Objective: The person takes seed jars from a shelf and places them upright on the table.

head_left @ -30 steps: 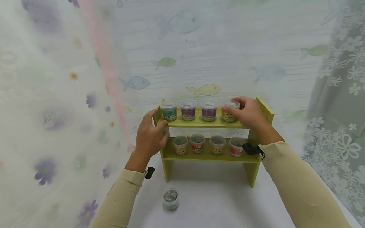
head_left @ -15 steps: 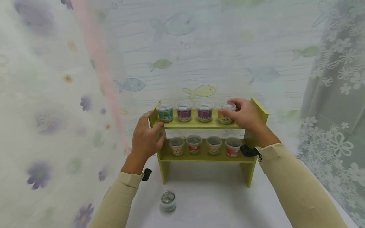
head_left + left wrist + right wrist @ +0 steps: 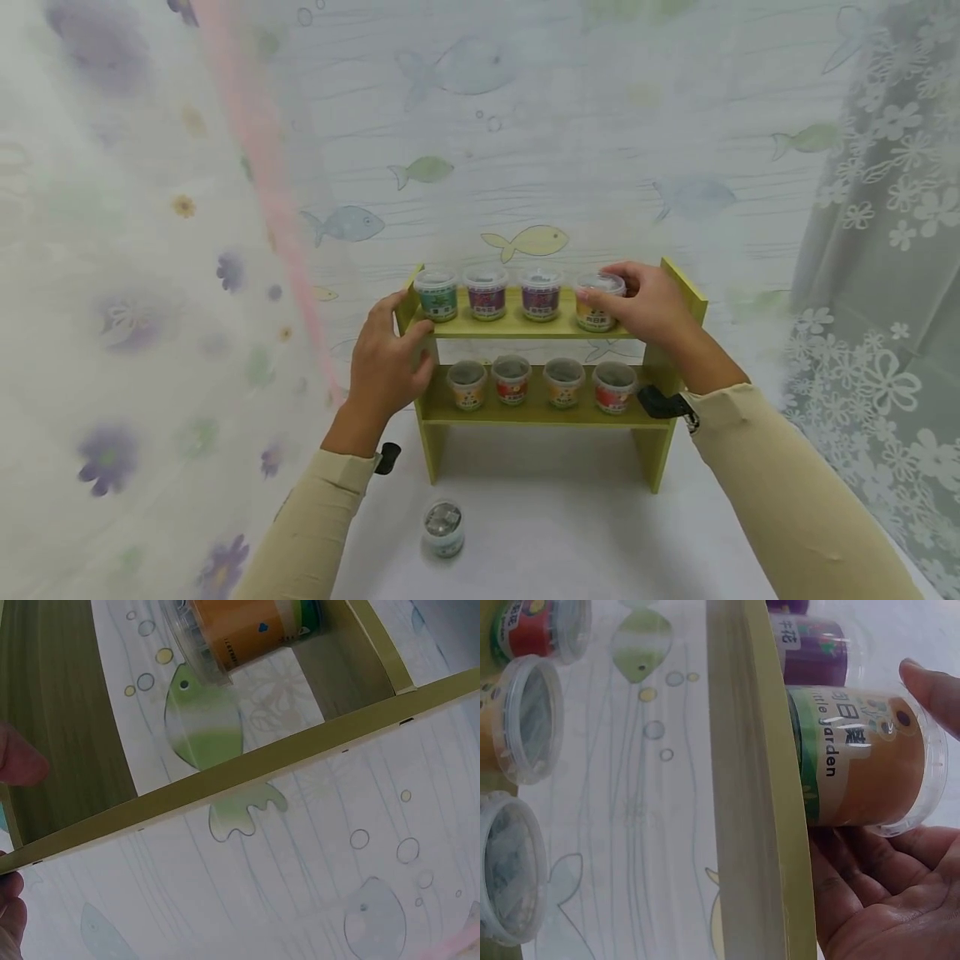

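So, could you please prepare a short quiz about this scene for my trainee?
1. Which hand holds a clear plastic cup with an orange label?
2. True or false: the lower tier of the yellow-green shelf carries five cups.
3. Where is the pale round cup with the silvery top? a) upper tier; b) white surface in front of the shelf; c) lower tier.
Key: 1. The right hand. 2. False; there are four. 3. b.

- shelf [image 3: 656, 458]: kinda mustardy yellow-green, plain
- top cups [image 3: 487, 302]: teal, two purple, one orange
- lower cups [image 3: 564, 388]: orange and red, alternating
- backdrop [image 3: 600, 142]: whitish, pastel fish
- sleeves [image 3: 787, 475]: plain beige
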Demonstrator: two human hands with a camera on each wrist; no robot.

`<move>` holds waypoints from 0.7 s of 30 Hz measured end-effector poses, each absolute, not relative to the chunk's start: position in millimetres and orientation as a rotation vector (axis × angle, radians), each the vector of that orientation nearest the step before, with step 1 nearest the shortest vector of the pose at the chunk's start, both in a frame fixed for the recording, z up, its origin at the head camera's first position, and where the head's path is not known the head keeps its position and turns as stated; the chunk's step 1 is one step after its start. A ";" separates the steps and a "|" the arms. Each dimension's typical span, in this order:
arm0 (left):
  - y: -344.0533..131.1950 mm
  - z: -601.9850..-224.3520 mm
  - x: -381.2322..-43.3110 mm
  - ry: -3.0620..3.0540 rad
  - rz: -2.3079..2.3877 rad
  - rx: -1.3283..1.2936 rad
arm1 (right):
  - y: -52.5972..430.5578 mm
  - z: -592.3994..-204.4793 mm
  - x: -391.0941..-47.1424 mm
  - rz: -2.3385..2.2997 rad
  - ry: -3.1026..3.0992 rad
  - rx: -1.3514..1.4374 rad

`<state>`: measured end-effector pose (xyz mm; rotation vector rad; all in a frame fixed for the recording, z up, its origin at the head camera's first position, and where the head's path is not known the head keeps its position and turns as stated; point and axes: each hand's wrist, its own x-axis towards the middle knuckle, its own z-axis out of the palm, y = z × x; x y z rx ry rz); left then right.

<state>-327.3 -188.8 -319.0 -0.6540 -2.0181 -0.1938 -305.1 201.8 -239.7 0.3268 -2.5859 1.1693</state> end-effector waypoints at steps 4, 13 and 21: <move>-189.1 -318.3 -327.1 -2.014 -0.192 -0.658 | 202.7 -237.5 -302.0 1.150 -2.592 0.360; -186.1 -313.6 -327.9 -2.021 -0.196 -0.665 | 205.9 -233.5 -291.7 1.158 -2.585 0.359; -188.6 -316.2 -326.3 -2.031 -0.189 -0.655 | 202.0 -236.9 -285.9 1.193 -2.596 0.346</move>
